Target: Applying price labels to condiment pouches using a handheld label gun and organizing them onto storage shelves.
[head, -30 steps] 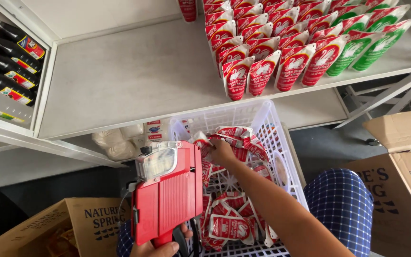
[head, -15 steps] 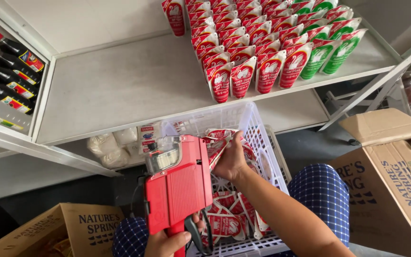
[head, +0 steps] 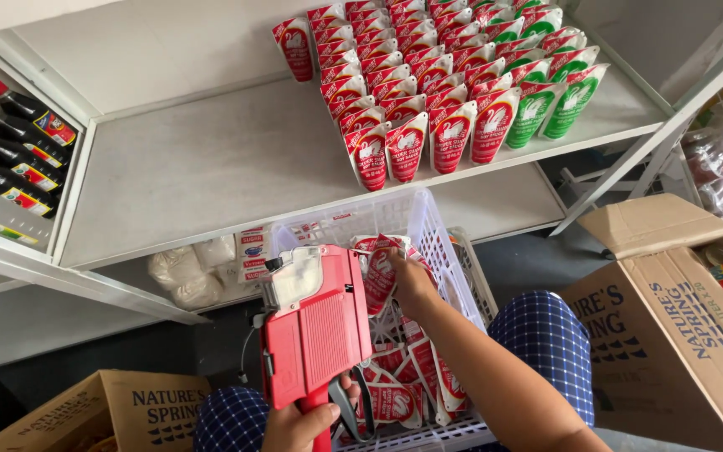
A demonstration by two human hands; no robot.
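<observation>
A white metal shelf [head: 211,159] in a stockroom carries rows of red and green stand-up sauce pouches [head: 453,75], with dark bottles [head: 18,142] racked in the bay to the left and open cardboard boxes [head: 679,310] on the floor at either side. Below the shelf, a white plastic basket [head: 428,226] rests across the person's knees, filled with more red pouches. The left hand [head: 299,423] is clenched around the handle of a red price-label gun [head: 315,322], held upright over the basket. The right hand [head: 412,280], arm reaching in from the lower right, grasps a red pouch [head: 378,272] against the gun's head.
</observation>
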